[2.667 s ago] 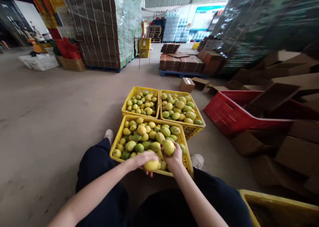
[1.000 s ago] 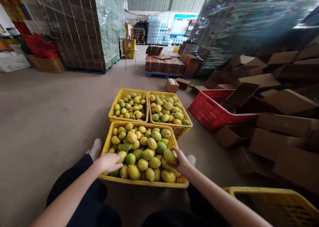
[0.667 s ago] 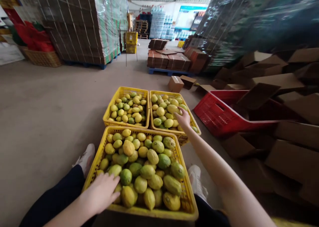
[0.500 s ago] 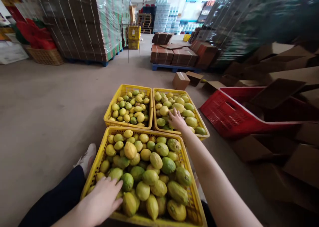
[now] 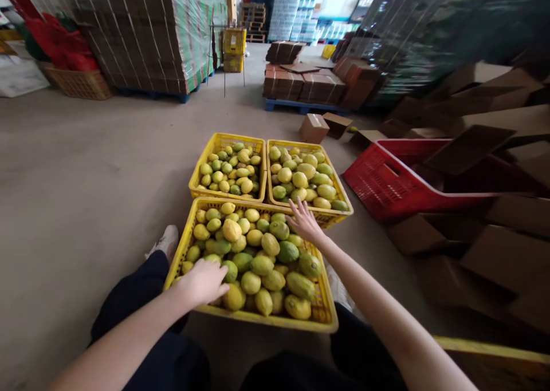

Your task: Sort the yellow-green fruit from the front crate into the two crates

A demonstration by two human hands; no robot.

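Note:
A yellow plastic crate (image 5: 275, 323) full of yellow and green lemons (image 5: 261, 264) stands between my legs. My left hand (image 5: 205, 281) lies over the fruit at its left side, thumb and forefinger apart, close to a green lemon (image 5: 231, 271). What is under that palm is hidden. Above the near crate's far right rim hovers my right hand (image 5: 306, 222), fingers spread and holding nothing. Behind are two more yellow crates of lemons, the far left crate (image 5: 198, 176) and the far right crate (image 5: 346, 193). Larger fruit fills the right one.
To the right are a red crate (image 5: 373, 185) and a heap of opened cardboard boxes (image 5: 507, 248). A small carton (image 5: 313, 129) sits on the floor before a blue pallet (image 5: 287, 106) of flattened cardboard. Wrapped stacks (image 5: 141, 36) stand farther back. Another yellow crate's rim (image 5: 494, 350) shows at lower right.
My right hand has drawn back from the fruit in the far right crate to the near crate's far rim. The left hand stays over the near lemons, its fingers more bent. The view has shifted.

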